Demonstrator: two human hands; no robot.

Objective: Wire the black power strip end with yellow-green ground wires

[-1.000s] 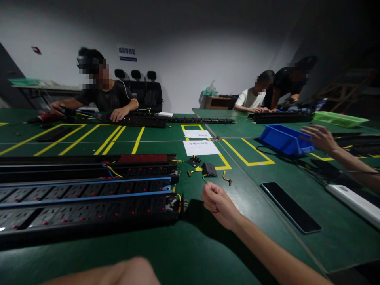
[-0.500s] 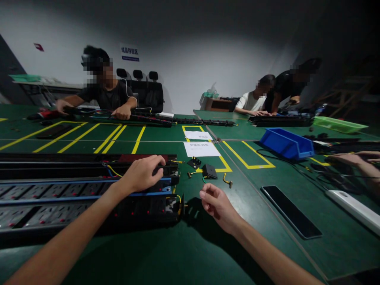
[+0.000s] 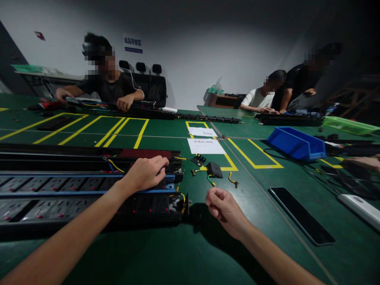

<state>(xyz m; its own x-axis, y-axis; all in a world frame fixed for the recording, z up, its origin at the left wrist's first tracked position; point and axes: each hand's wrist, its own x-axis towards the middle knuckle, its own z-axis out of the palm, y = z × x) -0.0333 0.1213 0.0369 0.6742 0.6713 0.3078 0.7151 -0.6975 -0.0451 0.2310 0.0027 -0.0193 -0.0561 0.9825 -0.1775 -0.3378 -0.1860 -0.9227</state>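
My left hand (image 3: pixel 147 172) lies over the right ends of the long black strips, its fingers bent around the edge of a black rail (image 3: pixel 142 161). In front of it is a power strip with blue edges (image 3: pixel 71 184), and nearer me another black power strip (image 3: pixel 83 206) with red dots. A yellow wire (image 3: pixel 183 198) and a small upright end plate (image 3: pixel 187 204) are at its right end. My right hand (image 3: pixel 222 206) is closed above the table, right of that end; whatever its fingers may hold is hidden. Beyond it lie a black box (image 3: pixel 215 170) with short wires and a loose yellow wire (image 3: pixel 232 179).
A phone (image 3: pixel 301 215) and a white bar-shaped device (image 3: pixel 360 209) lie at the right. Behind them stand a blue bin (image 3: pixel 295 144) and a green tray (image 3: pixel 350 125). Paper sheets (image 3: pixel 206 146) lie mid-table. Co-workers (image 3: pixel 108 89) handle long strips across the table.
The view has shifted slightly, so most things appear further right. My right hand's fingers have curled in more tightly. My left hand stays on the strips.
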